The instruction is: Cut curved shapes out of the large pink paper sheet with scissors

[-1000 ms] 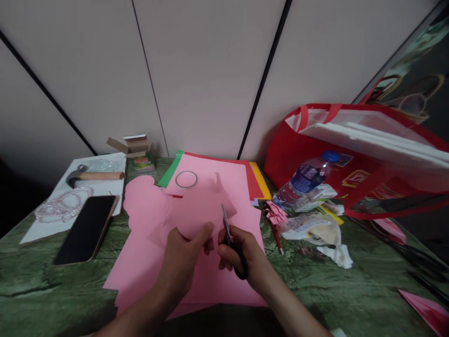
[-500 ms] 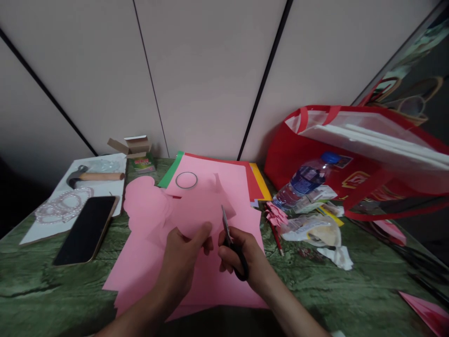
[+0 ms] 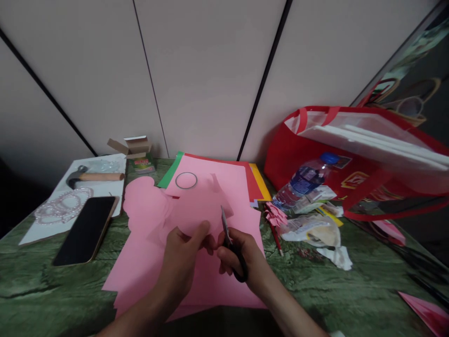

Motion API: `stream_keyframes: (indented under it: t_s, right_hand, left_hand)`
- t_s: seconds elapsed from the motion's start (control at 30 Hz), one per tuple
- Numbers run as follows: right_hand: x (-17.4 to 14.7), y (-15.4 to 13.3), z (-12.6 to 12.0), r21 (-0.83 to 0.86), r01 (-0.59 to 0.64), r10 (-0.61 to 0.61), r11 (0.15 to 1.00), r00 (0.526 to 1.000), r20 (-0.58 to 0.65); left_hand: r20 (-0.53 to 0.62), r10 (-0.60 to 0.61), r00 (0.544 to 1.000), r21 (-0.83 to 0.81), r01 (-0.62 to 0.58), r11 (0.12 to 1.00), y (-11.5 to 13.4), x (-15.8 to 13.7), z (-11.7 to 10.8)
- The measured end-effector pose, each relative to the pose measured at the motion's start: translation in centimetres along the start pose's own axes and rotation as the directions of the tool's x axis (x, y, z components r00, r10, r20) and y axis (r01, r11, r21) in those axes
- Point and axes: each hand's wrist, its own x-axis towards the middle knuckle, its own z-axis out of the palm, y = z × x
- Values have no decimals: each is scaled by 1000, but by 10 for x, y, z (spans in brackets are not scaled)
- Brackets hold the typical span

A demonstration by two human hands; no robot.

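Between thumb and fingers, my left hand (image 3: 185, 255) pinches the lower edge of a piece of pink paper (image 3: 196, 210), held up over the other sheets. My right hand (image 3: 242, 255) is closed around black-handled scissors (image 3: 224, 222), their blades pointing up and away beside the right side of that piece. Whether the blades touch the paper I cannot tell. Beneath both hands lie several pink sheets (image 3: 224, 290). To the left rests a stack of scallop-edged pink cutouts (image 3: 143, 201). A thin dark ring (image 3: 186, 180) lies on the pink paper at the back.
On the left are a phone (image 3: 86, 231), a hammer (image 3: 100, 176), bead strings (image 3: 63, 206) and a small open box (image 3: 142, 159). Right of the paper stand a water bottle (image 3: 305, 180) and red bag (image 3: 287, 140), with a pink paper flower (image 3: 275, 215) and red pencil (image 3: 276, 238) nearby.
The hands and the held paper have shifted only slightly, the scissors a little to the left. The grips stay the same.
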Motion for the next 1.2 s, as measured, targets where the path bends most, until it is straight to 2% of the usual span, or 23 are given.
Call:
stream_keyframes:
  t_s: [0.17,0.4,0.57,0.7,0.83,1.2]
  right_hand:
    - [1,2,0,24,20,-20,1000,1000,21]
    - [1,2,2,46,22,-24,999,999,31]
    - [3,4,-1,94,84,-89,992,995,49]
    - [4,5,-4,136,132,-142,982,987,70]
    - [5,8,-6,88,137,-139,987,990,22]
    - [5,11,-7,78,131,-134,988,990,32]
  left_hand:
    - [57,-8,998,-4,8,1000,1,0,1]
    - [-27,49,998,174,-43,984,12,-3,4]
    - [52,33,998,191,-42,981,10,-3,2]
    - [65,8,998,223,-23,974,10,-3,3]
    - [69,-26,997,221,10,975,14,-3,4]
    - [64,-43,997,210,29,977,17,-3,6]
